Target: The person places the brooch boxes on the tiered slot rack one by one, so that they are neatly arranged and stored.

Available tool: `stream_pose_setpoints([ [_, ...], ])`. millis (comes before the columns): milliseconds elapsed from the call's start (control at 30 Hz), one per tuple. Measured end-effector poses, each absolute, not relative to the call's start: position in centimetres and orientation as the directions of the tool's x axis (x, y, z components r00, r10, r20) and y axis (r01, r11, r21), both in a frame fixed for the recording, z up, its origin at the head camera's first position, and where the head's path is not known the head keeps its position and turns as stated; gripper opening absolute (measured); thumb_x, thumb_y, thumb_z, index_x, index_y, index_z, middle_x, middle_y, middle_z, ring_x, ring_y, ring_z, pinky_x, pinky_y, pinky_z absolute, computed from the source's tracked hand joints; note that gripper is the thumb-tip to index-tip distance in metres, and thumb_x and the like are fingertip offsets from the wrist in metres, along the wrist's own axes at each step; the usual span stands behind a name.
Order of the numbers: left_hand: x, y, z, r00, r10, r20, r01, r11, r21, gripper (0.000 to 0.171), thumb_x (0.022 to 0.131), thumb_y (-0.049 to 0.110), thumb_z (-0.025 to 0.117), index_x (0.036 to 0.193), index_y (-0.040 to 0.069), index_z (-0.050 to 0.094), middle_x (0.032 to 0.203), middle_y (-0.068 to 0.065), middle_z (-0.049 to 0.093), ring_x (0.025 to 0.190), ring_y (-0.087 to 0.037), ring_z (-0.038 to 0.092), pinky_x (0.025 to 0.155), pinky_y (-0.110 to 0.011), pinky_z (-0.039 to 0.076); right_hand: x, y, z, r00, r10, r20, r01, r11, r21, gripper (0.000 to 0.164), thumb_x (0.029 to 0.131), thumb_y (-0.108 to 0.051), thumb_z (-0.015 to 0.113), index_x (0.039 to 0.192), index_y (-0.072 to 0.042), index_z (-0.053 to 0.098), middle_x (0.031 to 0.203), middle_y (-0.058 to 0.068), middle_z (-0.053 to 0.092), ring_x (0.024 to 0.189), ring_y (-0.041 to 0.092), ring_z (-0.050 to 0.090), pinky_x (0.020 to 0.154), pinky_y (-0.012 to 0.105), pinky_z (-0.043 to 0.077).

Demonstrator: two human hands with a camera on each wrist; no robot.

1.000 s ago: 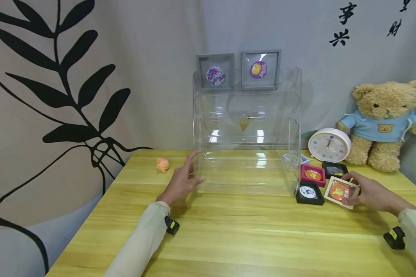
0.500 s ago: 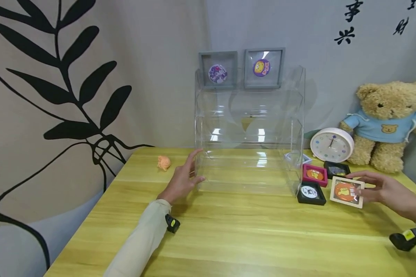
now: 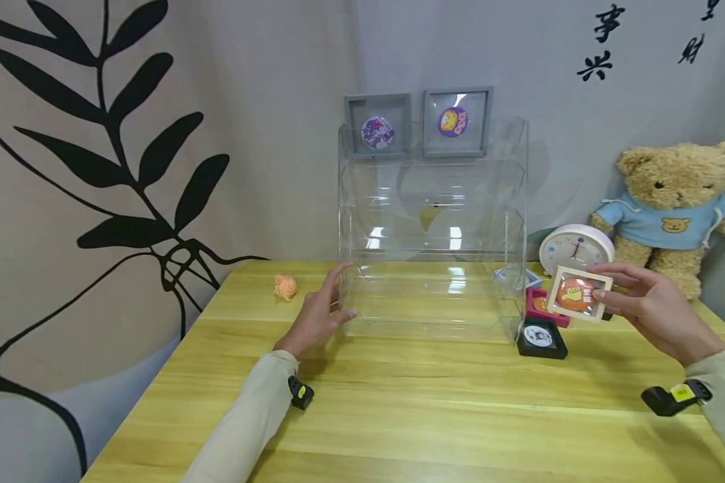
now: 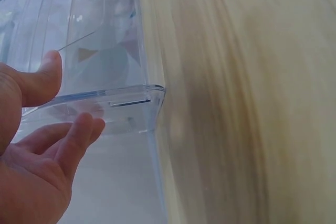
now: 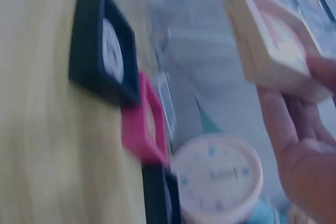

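Observation:
My right hand (image 3: 661, 305) pinches a cream-framed display box (image 3: 578, 294) with a round orange badge inside, raised above the table. In the right wrist view the thumb lies on the front of the box and the fingers are behind it. My left hand (image 3: 317, 312) holds the left side panel of a clear acrylic tiered stand (image 4: 100, 96), thumb on one face and fingers on the other. Two grey-framed boxes stand on its top tier, one with a purple-patterned badge (image 3: 377, 133), the other with a yellow-and-purple badge (image 3: 453, 123).
Right of the stand lie a black box with a white badge (image 3: 538, 335), a magenta box (image 5: 144, 124), another black box (image 5: 160, 195) and a pale frame. Behind them are a round clock (image 3: 575, 245) and a teddy bear (image 3: 677, 221). An orange lump (image 3: 286, 287) sits left.
My right hand has lifted the cream-framed box off the table and moved it up and left, in front of the clock and the magenta box. The left hand stays on the stand.

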State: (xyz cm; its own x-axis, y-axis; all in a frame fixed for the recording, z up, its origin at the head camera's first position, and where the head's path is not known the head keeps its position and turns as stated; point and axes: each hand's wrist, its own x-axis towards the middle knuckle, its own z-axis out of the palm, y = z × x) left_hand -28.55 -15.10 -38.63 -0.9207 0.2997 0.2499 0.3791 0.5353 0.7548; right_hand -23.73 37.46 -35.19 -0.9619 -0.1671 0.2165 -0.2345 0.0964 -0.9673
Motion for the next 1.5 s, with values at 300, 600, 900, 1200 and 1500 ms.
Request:
stream_pose_setpoints([
  [300,-28.7,-14.9,-38.6,-0.917,0.295,0.267,0.39,0.533,0.751,0.093,0.09,0.003,0.072,0.153,0.047,0.021,0.148,-0.027,0.05,0.133,-0.042,0.055,0.105,-0.052,0.054,-24.0,32.0,-33.9,-0.931,-0.104,0.35,-0.342,-0.084,-0.936,0.036,0.095,0.006,0.062,0.128,-0.006,0.062,0.117,-0.009,0.068,0.094,0.003,0.072,0.074,0.019,0.063],
  [600,-28.5,-15.0,-38.6,-0.919,0.287,0.27,0.387,0.533,0.752,0.092,0.09,0.003,0.072,0.155,0.041,0.022,0.146,-0.03,0.052,0.13,-0.045,0.057,0.102,-0.053,0.055,-24.7,27.0,-29.7,-0.946,-0.067,0.318,-0.321,0.334,-0.886,0.033,0.099,-0.017,0.063,0.132,-0.012,0.06,0.123,-0.017,0.06,0.099,-0.007,0.066,0.07,0.016,0.06],
  [900,-28.4,-14.7,-38.6,-0.921,0.282,0.27,0.385,0.543,0.746,0.09,0.089,0.0,0.072,0.156,0.036,0.023,0.145,-0.032,0.052,0.129,-0.046,0.057,0.1,-0.055,0.056,-26.5,23.5,-26.0,-0.959,-0.102,0.264,-0.283,0.353,-0.892,0.033,0.101,-0.019,0.061,0.133,-0.018,0.057,0.132,-0.007,0.059,0.097,-0.001,0.066,0.064,0.021,0.055],
  [1200,-28.3,-14.7,-38.6,-0.924,0.273,0.267,0.379,0.574,0.726,0.09,0.09,0.001,0.072,0.155,0.038,0.021,0.142,-0.034,0.052,0.128,-0.048,0.057,0.099,-0.056,0.056,-29.9,19.3,-21.9,-0.937,-0.067,0.342,-0.342,0.359,-0.868,0.032,0.096,0.0,0.063,0.125,-0.016,0.063,0.127,0.001,0.058,0.106,0.011,0.066,0.089,0.02,0.061],
  [1500,-28.4,-14.7,-38.7,-0.921,0.278,0.274,0.387,0.566,0.728,0.091,0.09,0.0,0.071,0.154,0.041,0.021,0.144,-0.033,0.051,0.129,-0.049,0.056,0.098,-0.057,0.057,-34.3,16.2,-18.9,-0.89,0.023,0.455,-0.411,0.394,-0.823,0.033,0.09,0.01,0.064,0.114,-0.01,0.07,0.106,-0.001,0.063,0.097,0.014,0.065,0.095,0.029,0.061],
])
